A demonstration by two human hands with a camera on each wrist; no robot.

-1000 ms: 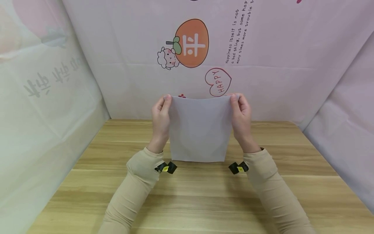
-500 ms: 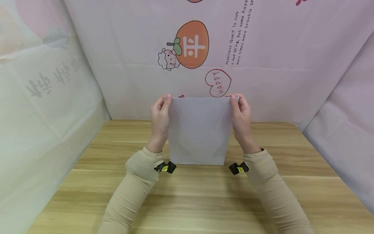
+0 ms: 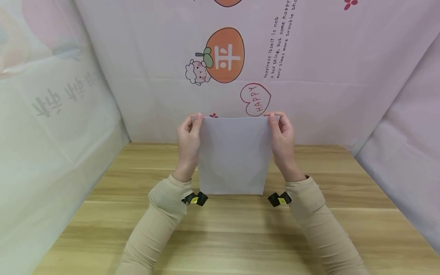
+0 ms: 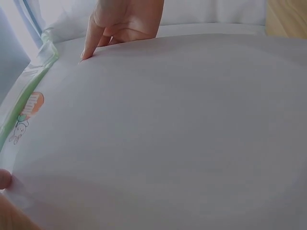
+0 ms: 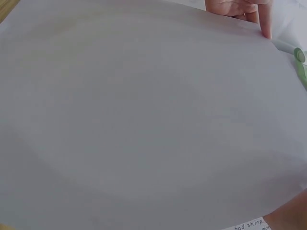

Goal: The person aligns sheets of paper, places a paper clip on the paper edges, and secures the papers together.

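Observation:
A plain white sheet of paper (image 3: 234, 156) hangs upright between the two hands in the head view, its top edge nearly straight. The left hand (image 3: 188, 147) pinches the upper left corner, thumb on the near face. At the upper right corner the right hand (image 3: 283, 147) pinches the sheet the same way. The paper (image 4: 168, 129) fills most of the left wrist view, with the right hand (image 4: 127, 21) at its far edge. In the right wrist view the sheet (image 5: 144, 115) also covers nearly everything, and the left hand (image 5: 242, 10) shows at the top.
Below the paper lies a wood-grain table (image 3: 233, 236). Behind it hangs a pale printed cloth (image 3: 165, 107) with an orange fruit drawing and lettering. More cloth (image 3: 65, 145) closes off the left side, and another panel (image 3: 405, 149) the right.
The sheet's top edge sagged a second ago and is now straighter. Both hands keep their grip at the corners; the whole head view has shifted slightly.

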